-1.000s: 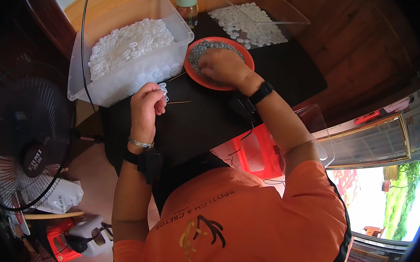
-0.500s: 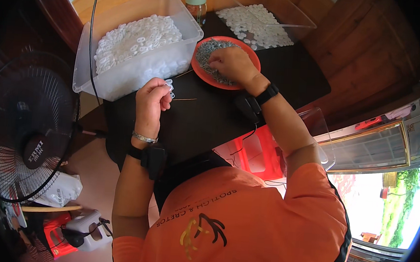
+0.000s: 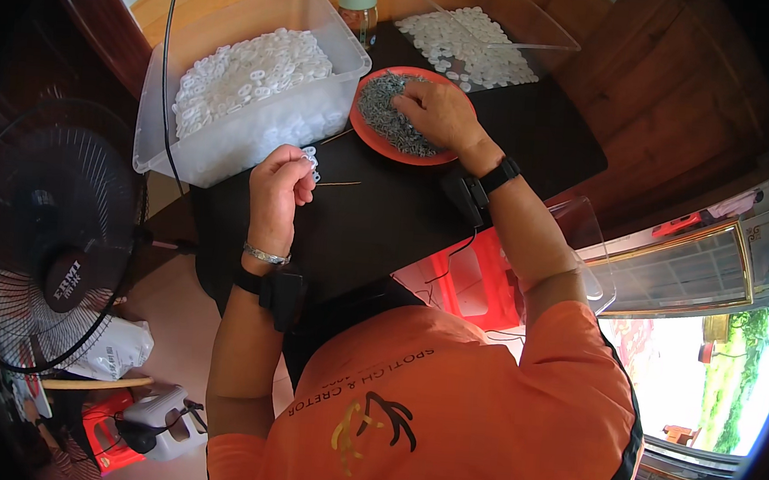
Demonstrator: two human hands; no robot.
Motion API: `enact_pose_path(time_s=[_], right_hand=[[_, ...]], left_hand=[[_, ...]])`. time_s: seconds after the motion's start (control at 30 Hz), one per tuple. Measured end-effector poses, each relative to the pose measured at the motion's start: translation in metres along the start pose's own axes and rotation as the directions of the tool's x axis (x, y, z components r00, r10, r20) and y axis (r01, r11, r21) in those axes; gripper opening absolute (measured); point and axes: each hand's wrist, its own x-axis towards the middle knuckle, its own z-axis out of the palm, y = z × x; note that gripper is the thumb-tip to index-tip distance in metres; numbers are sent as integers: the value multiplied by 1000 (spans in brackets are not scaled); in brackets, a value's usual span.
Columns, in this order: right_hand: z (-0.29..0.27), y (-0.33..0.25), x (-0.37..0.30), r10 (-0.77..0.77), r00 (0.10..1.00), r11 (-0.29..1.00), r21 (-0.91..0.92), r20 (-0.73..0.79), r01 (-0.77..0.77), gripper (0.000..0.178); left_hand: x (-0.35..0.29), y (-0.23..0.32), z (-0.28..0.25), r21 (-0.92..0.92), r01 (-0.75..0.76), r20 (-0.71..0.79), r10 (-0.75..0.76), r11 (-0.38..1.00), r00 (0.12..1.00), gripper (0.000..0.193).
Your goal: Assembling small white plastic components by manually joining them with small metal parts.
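My left hand (image 3: 279, 184) is closed, its fingers curled around small white plastic pieces with holes (image 3: 311, 155) that stick out past the fingertips. Just beside it, a thin brown stick (image 3: 342, 183) lies on the dark table (image 3: 350, 229). Over an orange plate (image 3: 362, 134) heaped with small grey metal pieces (image 3: 383, 112), my right hand (image 3: 442, 117) has its fingers bent and drawn together. Its thumb and fingertips reach to the heap; whatever they pinch is too small or hidden to make out.
A clear plastic bin (image 3: 353, 50) of white two-holed pieces (image 3: 254, 70) stands at the back left, beside a green-lidded jar (image 3: 358, 11). Behind the plate, flat white discs (image 3: 470, 41) lie in a clear tray. A black fan (image 3: 55, 235) is at far left, a red stool (image 3: 480, 282) below the table.
My right hand has shifted slightly to the right over the plate, uncovering more of the metal pieces. My left hand has stayed almost where it was.
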Motion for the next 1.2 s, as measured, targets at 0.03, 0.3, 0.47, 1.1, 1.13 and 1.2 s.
enact_pose_path(time_s=[0.03,0.3,0.47,1.1,1.13,1.2], right_hand=[[1,2,0,1,1000,1000,0,-1,-1,26],[5,13,4,13,988,933,355,156,-68,23],[-9,-12,0,-15,932,699,670,363,-250,21],[28,-79,-9,-237,879,367,876,415,-314,20],[28,-79,-9,-236,879,364,876,415,-316,20],[28,-79,-10,-205,894,375,875,399,-305,18]], left_hand=[[0,0,0,0,1,2,-1,1000,1000,12],[0,1,0,0,-14,7,14,1000,1000,12],[-2,1,-1,-12,-17,14,17,1000,1000,12],[-9,4,5,-32,-89,62,91,996,994,14],[-9,4,4,-22,-92,66,94,995,993,14],[-9,4,4,-11,-94,70,95,996,993,15]])
